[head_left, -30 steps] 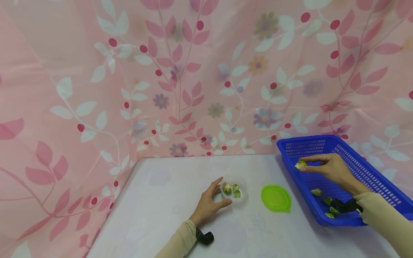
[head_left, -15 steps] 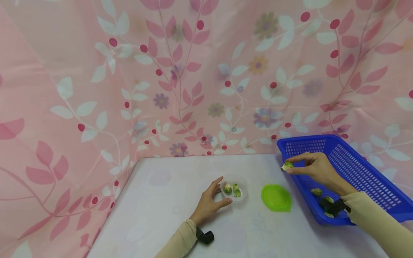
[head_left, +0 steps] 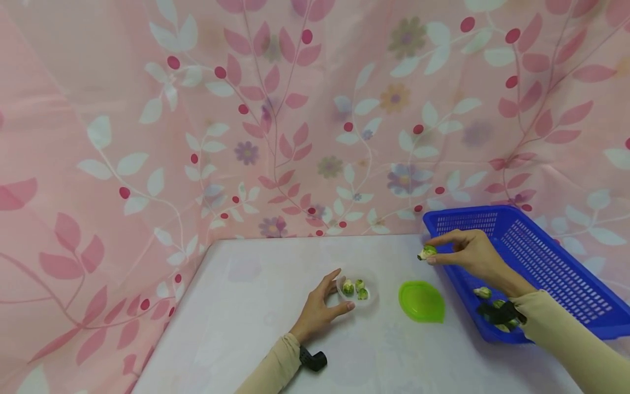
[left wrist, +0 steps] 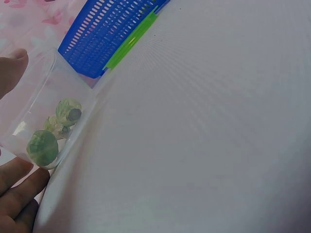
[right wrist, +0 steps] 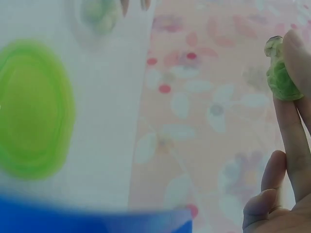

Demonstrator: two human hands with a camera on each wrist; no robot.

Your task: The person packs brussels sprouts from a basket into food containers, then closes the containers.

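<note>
My right hand [head_left: 474, 256] pinches a Brussels sprout [head_left: 427, 252] between thumb and fingertips, just past the left rim of the blue basket. In the right wrist view that sprout [right wrist: 282, 77] has its pale cut stem pointing up. On the table, my left hand [head_left: 317, 313] holds a small clear plastic container [left wrist: 36, 99] from its left side, thumb and fingers on opposite walls. Three Brussels sprouts [head_left: 348, 288] lie inside it. A green lid [head_left: 421, 302] rests flat on the table between container and basket.
The blue perforated basket [head_left: 556, 262] stands at the right, with several sprouts [head_left: 482, 293] near its front end, partly hidden by the right wrist's black camera [head_left: 499, 313]. A pink floral curtain [head_left: 305, 109] hangs behind the white table [head_left: 236, 317].
My right hand has moved left with the sprout, from over the basket to beyond its left rim. The left hand and container have stayed in place.
</note>
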